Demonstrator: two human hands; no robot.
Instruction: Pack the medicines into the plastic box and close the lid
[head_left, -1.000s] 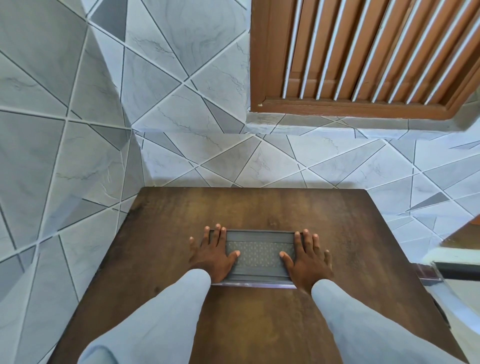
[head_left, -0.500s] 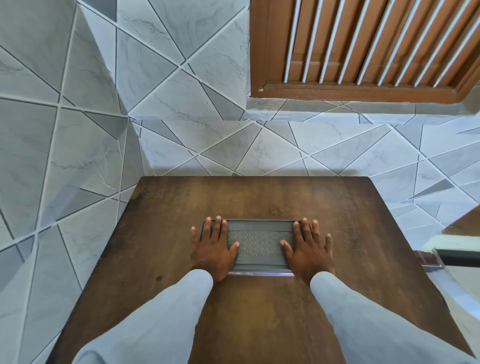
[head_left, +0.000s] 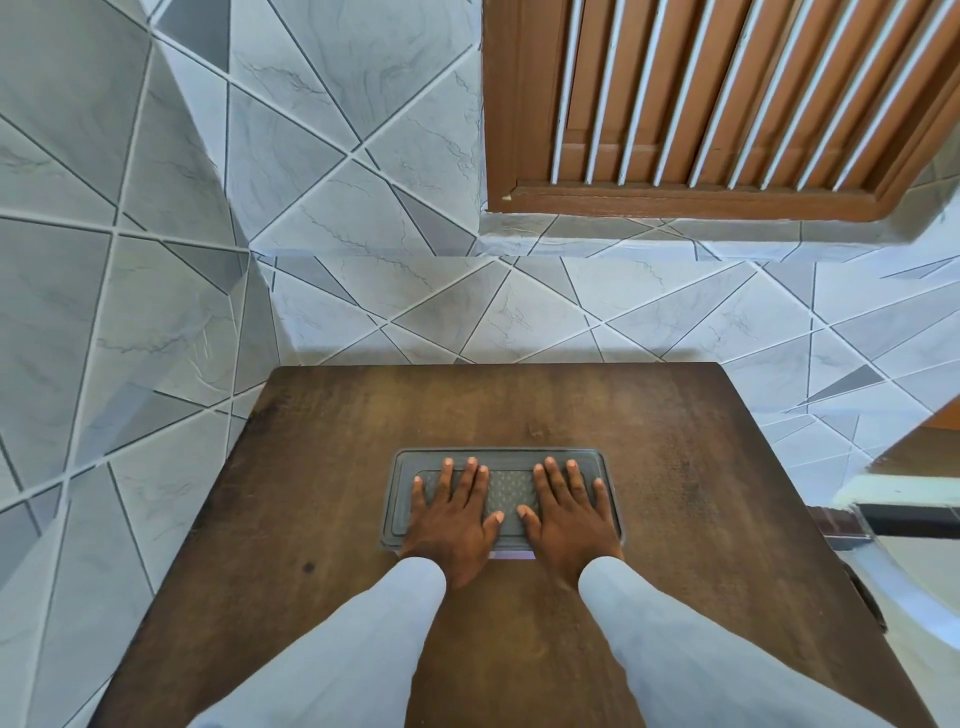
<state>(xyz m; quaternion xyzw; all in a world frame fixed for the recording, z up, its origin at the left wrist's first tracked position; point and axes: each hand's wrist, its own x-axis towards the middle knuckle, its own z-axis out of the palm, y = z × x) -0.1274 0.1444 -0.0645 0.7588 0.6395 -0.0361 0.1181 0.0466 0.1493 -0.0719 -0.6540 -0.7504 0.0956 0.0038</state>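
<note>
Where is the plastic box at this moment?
In the head view, the plastic box lies lid-down-closed near the middle of the wooden table, under the flat left hand and right hand.

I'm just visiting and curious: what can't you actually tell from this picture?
- Medicines: none visible in the head view; the grey lid covers the plastic box.
- Whether the lid has latched: the left hand and right hand lie flat over it.
- Object at the right edge: cut off by the frame.
</note>
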